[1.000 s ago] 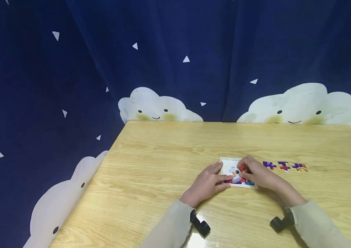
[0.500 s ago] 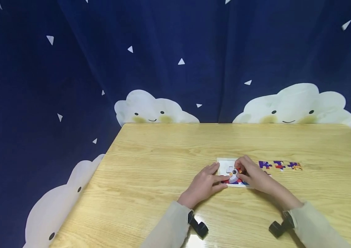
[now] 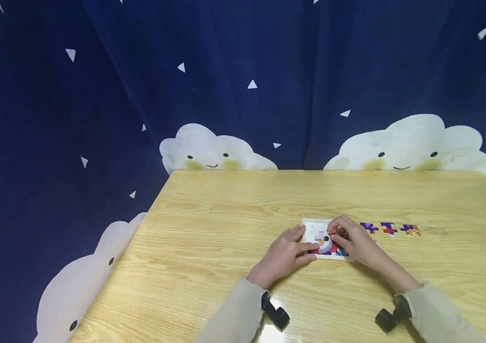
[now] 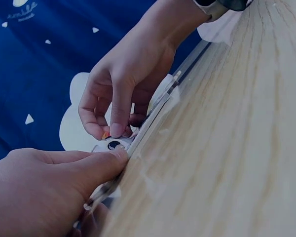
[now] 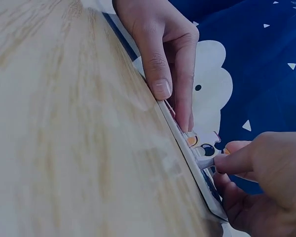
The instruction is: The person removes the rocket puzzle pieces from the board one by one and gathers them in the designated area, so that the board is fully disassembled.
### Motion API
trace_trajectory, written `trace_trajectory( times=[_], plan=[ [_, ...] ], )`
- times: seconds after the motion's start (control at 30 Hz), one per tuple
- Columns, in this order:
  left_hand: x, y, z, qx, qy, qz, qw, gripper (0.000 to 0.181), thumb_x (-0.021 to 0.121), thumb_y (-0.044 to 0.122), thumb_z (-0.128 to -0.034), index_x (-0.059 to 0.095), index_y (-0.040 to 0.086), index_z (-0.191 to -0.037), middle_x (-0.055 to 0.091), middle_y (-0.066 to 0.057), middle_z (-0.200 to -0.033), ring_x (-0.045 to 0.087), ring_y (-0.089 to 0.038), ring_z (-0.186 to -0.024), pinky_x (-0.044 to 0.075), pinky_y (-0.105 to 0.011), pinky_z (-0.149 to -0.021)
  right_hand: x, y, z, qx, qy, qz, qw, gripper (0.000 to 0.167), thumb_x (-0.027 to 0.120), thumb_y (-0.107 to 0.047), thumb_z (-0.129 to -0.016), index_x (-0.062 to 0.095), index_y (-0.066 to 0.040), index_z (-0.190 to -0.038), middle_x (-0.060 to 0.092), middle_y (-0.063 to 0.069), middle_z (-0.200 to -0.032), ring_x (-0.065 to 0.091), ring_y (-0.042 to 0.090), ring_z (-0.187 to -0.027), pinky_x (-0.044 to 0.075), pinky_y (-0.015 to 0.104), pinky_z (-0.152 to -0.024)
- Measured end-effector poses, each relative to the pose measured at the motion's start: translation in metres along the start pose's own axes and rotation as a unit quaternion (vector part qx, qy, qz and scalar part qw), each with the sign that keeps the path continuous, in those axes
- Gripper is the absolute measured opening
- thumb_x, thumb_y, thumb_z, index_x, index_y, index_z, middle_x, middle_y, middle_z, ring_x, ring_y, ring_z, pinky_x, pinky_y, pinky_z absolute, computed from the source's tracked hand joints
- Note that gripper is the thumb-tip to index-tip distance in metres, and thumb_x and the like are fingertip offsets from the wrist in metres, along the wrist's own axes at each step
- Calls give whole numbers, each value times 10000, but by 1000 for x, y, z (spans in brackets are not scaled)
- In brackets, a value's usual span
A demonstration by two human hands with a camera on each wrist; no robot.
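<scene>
Puzzle board (image 3: 316,225), just one, lies on the table (image 3: 226,209) between two hands: left hand (image 3: 282,252) straight-fingered on it, right hand (image 3: 356,243) pinching one eyed piece (image 5: 206,149). Three loose pieces (image 3: 388,228) sit rightward.

Faint pale script (image 4: 21,10), perhaps "smile", on the dark blue curtain (image 4: 49,69)

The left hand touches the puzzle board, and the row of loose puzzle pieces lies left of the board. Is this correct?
Not quite: the head view shows the row of loose puzzle pieces lying right of the puzzle board. The left hand does touch the board.
</scene>
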State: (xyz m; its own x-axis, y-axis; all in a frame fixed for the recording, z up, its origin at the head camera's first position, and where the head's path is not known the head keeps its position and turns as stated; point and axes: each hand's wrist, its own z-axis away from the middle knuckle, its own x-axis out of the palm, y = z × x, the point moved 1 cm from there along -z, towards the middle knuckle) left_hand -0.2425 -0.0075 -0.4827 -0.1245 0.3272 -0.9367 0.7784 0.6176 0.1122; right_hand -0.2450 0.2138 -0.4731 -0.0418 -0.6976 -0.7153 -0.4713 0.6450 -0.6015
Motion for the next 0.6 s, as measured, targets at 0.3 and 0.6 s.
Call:
trace_trajectory(
  times=[0.3,0.6],
  plan=[
    [-3,2,-2,9,-109,-132,9999,332,570,428,-974,671,297,-1261,510,-217,-1446,480,-322,-1379,426,-425,-1147,-5,0,0,323,-268,-378,9984,167,653,28,-894,596,-118,-951,612,17,-917,552,14,-780,498,171,-665],
    [-2,2,-1,-23,-114,-127,9999,330,574,433,-970,670,309,-1260,510,-210,-1451,486,-318,-1376,421,-420,-1152,-7,4,1,627,-410,-543,9957,134,644,-21,-917,603,-138,-967,632,18,-939,576,24,-803,496,175,-695]
  ],
)
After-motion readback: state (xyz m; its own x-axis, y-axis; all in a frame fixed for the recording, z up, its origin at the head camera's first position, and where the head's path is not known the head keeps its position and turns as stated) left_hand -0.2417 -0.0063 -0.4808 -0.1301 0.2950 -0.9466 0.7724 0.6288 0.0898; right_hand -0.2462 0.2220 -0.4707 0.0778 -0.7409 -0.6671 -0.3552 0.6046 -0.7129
